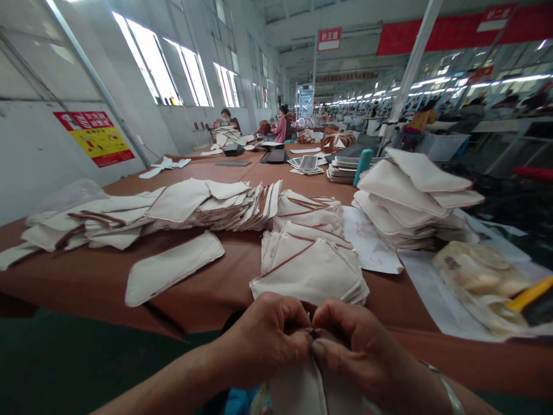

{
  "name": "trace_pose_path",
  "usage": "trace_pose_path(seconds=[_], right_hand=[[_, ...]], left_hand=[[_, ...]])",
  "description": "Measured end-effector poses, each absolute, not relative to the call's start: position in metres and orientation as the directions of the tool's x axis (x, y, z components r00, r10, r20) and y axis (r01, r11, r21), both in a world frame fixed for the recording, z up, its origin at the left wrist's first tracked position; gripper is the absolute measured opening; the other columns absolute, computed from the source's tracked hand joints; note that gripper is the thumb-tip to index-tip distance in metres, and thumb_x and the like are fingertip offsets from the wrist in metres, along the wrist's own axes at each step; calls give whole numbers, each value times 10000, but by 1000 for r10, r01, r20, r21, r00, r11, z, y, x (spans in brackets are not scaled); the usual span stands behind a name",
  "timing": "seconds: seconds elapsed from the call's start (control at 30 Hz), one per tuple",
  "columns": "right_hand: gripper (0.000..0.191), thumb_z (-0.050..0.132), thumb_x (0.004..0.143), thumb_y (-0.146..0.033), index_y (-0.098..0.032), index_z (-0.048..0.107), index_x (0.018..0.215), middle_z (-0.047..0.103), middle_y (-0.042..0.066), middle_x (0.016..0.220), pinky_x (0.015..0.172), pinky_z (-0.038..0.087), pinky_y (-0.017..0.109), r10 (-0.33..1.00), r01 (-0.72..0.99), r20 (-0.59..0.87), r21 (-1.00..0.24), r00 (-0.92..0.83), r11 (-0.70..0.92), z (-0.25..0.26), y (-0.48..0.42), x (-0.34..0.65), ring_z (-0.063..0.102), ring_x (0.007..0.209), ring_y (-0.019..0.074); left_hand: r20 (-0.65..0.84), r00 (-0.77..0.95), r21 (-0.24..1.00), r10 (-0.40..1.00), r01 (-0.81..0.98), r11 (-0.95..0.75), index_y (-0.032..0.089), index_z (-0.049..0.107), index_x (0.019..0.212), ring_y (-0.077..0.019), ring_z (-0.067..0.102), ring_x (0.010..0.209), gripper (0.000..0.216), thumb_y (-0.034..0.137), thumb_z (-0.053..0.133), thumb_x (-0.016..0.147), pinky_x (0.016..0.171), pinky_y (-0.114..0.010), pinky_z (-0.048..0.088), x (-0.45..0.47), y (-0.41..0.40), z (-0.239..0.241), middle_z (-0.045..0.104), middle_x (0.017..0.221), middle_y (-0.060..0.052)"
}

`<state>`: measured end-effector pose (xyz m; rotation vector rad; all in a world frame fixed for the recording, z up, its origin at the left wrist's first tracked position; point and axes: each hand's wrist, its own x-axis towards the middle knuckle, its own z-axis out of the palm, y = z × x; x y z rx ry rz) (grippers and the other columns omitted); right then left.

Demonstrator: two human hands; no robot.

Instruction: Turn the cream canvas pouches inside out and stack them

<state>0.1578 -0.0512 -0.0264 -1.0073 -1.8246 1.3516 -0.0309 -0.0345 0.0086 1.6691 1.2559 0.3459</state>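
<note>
Both my hands meet at the table's front edge, pinching the top of a cream fabric piece (298,389) that hangs down with a dark seam along its middle. My left hand (268,340) is closed on it, thumb and forefinger pressed together. From the other side my right hand (358,346) grips the same piece, its thumb against the seam. Just beyond the fingers lies a stack of cream fabric pieces with brown edging (313,268). To the left, a single cream panel (173,268) rests flat on the brown table covering (233,259).
A long row of overlapping cream pieces (173,207) spreads across the left. At right stand a tall pile of cream panels (401,196), a teal spool (363,167), white paper (371,242) and a plastic bag (475,271) beside a yellow-handled tool (531,294). People work farther back.
</note>
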Motion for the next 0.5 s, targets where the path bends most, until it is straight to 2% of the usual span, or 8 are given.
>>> trace_pose_path(seconds=[0.2,0.37,0.43,0.5], right_hand=[[84,571,841,-125,-155,566,762,550,-17,711,619,392,205,877,165,162,-951,-451,260,-33,-51,155,487,662,114],[133,491,875,-75,-170,577,839,524,-7,744,625,384,203,749,92,446,-828,-490,553,-33,-50,159,488,667,107],[154,474,879,-57,-172,572,853,507,-1,753,618,374,205,690,100,525,-756,-498,647,-32,-49,161,480,672,108],[161,469,878,-45,-173,563,850,491,2,748,596,356,212,655,133,565,-698,-502,704,-32,-48,162,460,658,110]], left_hand=[[-365,488,829,792,558,39,120,604,700,-75,339,534,133,229,537,739,437,-181,232,-35,-32,2,463,598,43],[-397,592,918,701,263,297,111,608,732,-87,351,563,180,289,618,710,494,-197,252,-40,-29,-8,464,618,28],[-404,584,905,704,144,401,113,594,726,-98,373,575,284,393,611,762,506,-204,271,-40,-28,-10,486,641,9],[-398,596,901,697,111,419,121,563,707,-92,350,557,391,496,589,811,496,-207,258,-39,-27,-12,452,621,19]])
